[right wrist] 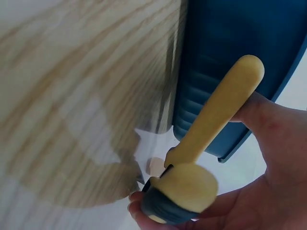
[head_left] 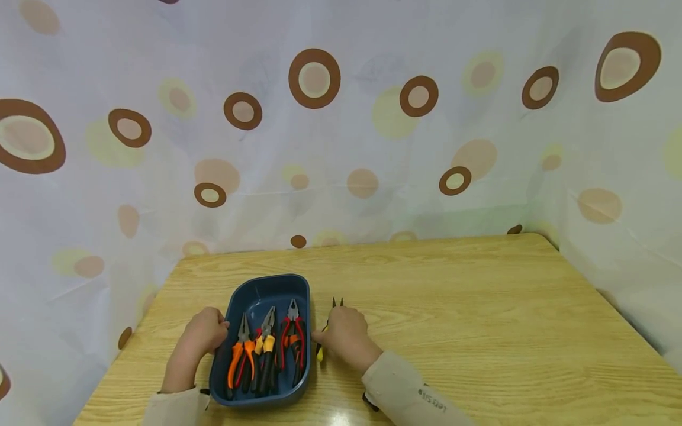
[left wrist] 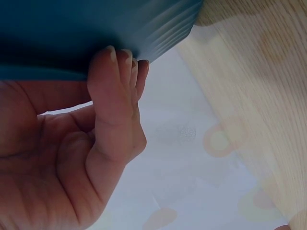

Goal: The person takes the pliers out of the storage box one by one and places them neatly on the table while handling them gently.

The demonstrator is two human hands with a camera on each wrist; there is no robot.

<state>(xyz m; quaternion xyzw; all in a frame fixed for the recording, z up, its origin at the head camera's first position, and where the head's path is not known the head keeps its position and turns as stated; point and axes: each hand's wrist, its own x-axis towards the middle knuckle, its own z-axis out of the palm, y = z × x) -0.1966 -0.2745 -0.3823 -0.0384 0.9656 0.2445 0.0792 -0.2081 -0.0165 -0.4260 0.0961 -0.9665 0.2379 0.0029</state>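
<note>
From where I stand, the yellow-handled pliers (right wrist: pixel 213 115) are in the right hand (head_left: pixel 346 334), just to the right of the blue bin (head_left: pixel 266 289), their jaws pointing to the far side and standing a little apart. The fingers curl round one handle while the thumb lies against the other, and the two handles are spread.

The left hand (head_left: pixel 205 331) holds the bin's left wall by the rim, fingers bent and their tips against the outside. In the bin lie the orange-handled pliers (head_left: pixel 244 344), the yellow-and-black pliers (head_left: pixel 269 343) and the red-handled pliers (head_left: pixel 292 313), heads to the far side.

I judge the held tool compact but dense, with stiff metal at the head and smoother, slightly yielding sleeves on the handles. It shouldn't break easily; the narrow tips are the part to keep fingers off. The handles are the place to hold it, well back from the pivot, since a loose hold could let them swing. The bin looks like light, rigid plastic, easily nudged and best steadied by its rim.

The right hand covers the pivot and most of the handles from above, so I can't tell whether the tool touches the table (head_left: pixel 453 307). The left thumb's tip is hidden. Something dark by the right sleeve (head_left: pixel 410 390) is mostly covered, and the lower handles in the bin overlap too closely to count.
</note>
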